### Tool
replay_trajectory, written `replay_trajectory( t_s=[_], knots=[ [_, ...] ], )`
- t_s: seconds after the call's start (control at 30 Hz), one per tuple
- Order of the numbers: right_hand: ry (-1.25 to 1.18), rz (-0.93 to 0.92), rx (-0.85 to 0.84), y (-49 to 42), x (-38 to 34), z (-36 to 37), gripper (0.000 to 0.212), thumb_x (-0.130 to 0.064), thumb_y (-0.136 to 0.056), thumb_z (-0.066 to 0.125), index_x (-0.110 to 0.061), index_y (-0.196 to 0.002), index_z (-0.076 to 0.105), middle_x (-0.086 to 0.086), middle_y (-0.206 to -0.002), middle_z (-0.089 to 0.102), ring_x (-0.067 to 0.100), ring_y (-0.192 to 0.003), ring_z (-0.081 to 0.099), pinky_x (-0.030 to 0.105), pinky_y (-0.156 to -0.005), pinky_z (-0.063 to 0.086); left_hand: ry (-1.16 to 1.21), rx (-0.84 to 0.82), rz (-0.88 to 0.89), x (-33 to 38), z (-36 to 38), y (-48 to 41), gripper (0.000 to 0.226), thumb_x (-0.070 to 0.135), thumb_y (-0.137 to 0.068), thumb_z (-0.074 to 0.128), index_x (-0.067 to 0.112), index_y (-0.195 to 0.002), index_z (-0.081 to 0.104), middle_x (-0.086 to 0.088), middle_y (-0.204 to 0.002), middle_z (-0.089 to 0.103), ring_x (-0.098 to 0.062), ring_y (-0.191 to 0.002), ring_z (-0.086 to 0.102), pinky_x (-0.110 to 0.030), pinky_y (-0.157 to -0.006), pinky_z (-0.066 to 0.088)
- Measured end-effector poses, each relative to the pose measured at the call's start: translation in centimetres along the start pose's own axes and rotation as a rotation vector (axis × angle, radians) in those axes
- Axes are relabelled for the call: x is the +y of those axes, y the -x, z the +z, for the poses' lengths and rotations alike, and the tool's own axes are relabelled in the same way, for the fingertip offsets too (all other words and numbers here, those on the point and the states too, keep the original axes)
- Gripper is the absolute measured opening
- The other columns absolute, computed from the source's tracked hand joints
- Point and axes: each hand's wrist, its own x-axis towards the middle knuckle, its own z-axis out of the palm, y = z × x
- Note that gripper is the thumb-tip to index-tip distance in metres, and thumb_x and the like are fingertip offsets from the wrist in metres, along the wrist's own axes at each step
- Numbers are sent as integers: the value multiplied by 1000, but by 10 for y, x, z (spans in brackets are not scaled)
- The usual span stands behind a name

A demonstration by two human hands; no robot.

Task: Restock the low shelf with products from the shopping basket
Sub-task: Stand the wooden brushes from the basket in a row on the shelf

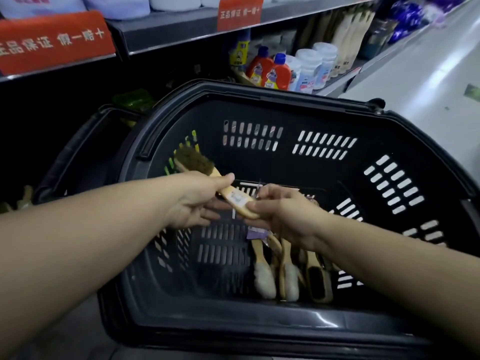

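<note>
A wooden brush (200, 167) with dark bristles hangs over the black shopping basket (285, 105). My left hand (192, 203) grips its handle near the middle, thumb on top. My right hand (283, 214) pinches the handle's near end, where a small label sits. Several more wooden brushes (285, 271) with pale and dark bristles lie in the basket's bottom, partly hidden under my right wrist. The low shelf (78, 120) to the left of the basket is dark, with a green item (135, 100) at its edge.
An upper shelf edge (181, 32) carries red signs (52, 40). Further right on the low shelf stand red bottles with blue caps (270, 68) and white tubs (311, 63). The pale aisle floor (428, 74) runs along the right.
</note>
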Motion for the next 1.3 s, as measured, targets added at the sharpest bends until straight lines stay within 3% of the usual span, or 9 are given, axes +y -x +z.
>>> replay_trajectory(
  t_s=[0.2, 0.27, 0.37, 0.6, 0.73, 0.83, 0.97, 1.1, 1.3],
  knots=[
    [376, 36, -199, -21, 17, -14, 22, 2, -86, 59, -15, -79, 47, 8, -84, 67, 15, -76, 68, 27, -73, 57, 141, 105, 126, 3, -3, 2, 37, 2, -97, 39, 2, -134, 40, -12, -99, 69, -23, -89, 65, -39, -81, 50],
    [1102, 35, -223, -31, 25, -43, 16, -4, -89, 56, -19, -94, 52, 5, -99, 62, 16, -89, 63, 29, -78, 52, 140, 103, 130, 3, -3, 1, 42, 4, -97, 39, 6, -139, 35, -8, -89, 69, -20, -82, 64, -42, -73, 51],
    [2075, 231, -419, -44, 58, -92, 47, -13, -92, 50, -21, -136, 39, 11, -133, 47, 29, -117, 49, 38, -92, 43, 158, 77, 125, 3, -5, 0, 41, 7, -98, 41, 10, -139, 36, -7, -85, 70, -20, -80, 65, -44, -66, 52],
    [2396, -5, -552, -54, 97, -119, 47, -13, -93, 48, -11, -140, 40, 17, -153, 20, 35, -137, 24, 47, -108, 27, 104, 32, 136, 2, -2, 0, 27, 6, -97, 42, 11, -123, 52, -5, -82, 71, -17, -78, 66, -38, -65, 54],
    [2214, 89, -475, -49, 80, -106, 35, -20, -94, 45, -9, -127, 52, 15, -133, 49, 31, -125, 44, 42, -103, 37, 68, 34, 134, 0, -1, 0, 21, 5, -97, 42, 10, -113, 55, -7, -82, 66, -16, -71, 62, -32, -61, 53],
    [1829, -75, -280, -42, 41, -93, 16, -25, -93, 49, -22, -108, 54, -2, -101, 59, 16, -92, 56, 23, -77, 42, 64, 55, 140, -1, -2, -2, 14, 3, -96, 43, 8, -102, 56, -6, -75, 56, -13, -62, 53, -28, -58, 53],
    [1008, -133, 34, -29, -8, -65, 21, -29, -91, 56, -25, -110, 47, -3, -90, 60, 9, -70, 60, 16, -55, 46, 107, 116, 181, 4, -2, -3, 15, 7, -97, 45, 8, -110, 53, -5, -72, 53, -12, -62, 51, -25, -53, 50],
    [183, -176, 3, -22, -27, -32, 24, -24, -93, 51, -11, -114, 54, -1, -71, 51, 7, -53, 45, 21, -55, 45, 150, 123, 248, 6, 1, -2, 16, 8, -96, 47, 9, -112, 52, -5, -77, 54, -13, -66, 53, -28, -60, 50],
    [110, -199, -183, -14, -27, -3, 44, -36, -100, 24, -9, -97, 60, 7, -77, 64, 21, -66, 59, 32, -66, 53, 198, -39, 343, 8, 5, 0, 27, 7, -99, 40, 15, -123, 48, -12, -110, 68, -24, -94, 67, -37, -76, 57]
  ],
)
